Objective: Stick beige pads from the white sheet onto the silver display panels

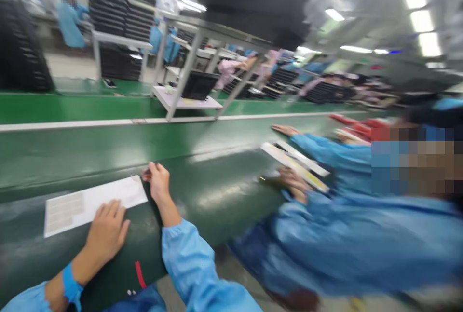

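Note:
A long white sheet (pixel 108 189) lies slantwise on the dark green bench, with a block of small pale stickers on its left part. My left hand (pixel 107 229) rests on the sheet's lower edge, its fingers stretched out flat. Just beyond the sheet's right end, my right hand (pixel 159 182) is raised a little with fingertips pinched together. Whatever is between those fingertips, if anything, is too small to make out. A blue band (pixel 71 283) circles my left wrist.
A red strip (pixel 140 275) lies near the bench's front edge. To my right a co-worker in a blue smock (pixel 347 239) reaches over white and yellow strips (pixel 294 165). Across the green belt (pixel 90 145) stands a metal rack (pixel 186 75) bearing black trays (pixel 253 10).

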Available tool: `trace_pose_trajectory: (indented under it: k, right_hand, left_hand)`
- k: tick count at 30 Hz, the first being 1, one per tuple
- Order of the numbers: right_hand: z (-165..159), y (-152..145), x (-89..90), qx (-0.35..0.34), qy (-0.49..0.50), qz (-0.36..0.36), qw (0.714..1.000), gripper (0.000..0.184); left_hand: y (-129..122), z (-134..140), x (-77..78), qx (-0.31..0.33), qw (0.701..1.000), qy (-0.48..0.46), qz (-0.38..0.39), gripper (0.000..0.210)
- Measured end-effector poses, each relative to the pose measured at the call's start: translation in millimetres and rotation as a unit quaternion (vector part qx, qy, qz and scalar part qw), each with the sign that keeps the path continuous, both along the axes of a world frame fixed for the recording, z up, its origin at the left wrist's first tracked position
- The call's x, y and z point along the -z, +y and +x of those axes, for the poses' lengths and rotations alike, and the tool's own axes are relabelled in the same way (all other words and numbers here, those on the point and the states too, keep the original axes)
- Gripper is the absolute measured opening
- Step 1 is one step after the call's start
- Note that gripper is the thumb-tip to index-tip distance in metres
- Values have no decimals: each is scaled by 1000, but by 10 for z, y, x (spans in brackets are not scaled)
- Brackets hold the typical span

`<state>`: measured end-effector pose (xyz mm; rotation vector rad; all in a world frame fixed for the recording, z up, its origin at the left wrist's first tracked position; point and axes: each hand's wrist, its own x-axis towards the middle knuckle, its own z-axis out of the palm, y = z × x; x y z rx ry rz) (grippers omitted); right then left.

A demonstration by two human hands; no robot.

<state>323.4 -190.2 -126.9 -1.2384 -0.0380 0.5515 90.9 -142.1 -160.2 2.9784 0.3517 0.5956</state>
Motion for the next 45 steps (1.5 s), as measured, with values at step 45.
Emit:
trace_pose_trajectory:
  k: [45]
  right_hand:
    - [84,-85,452,-6,-1,19,1000,38]
  left_hand:
    - [-204,-47,142,-55,998,6,-22,23]
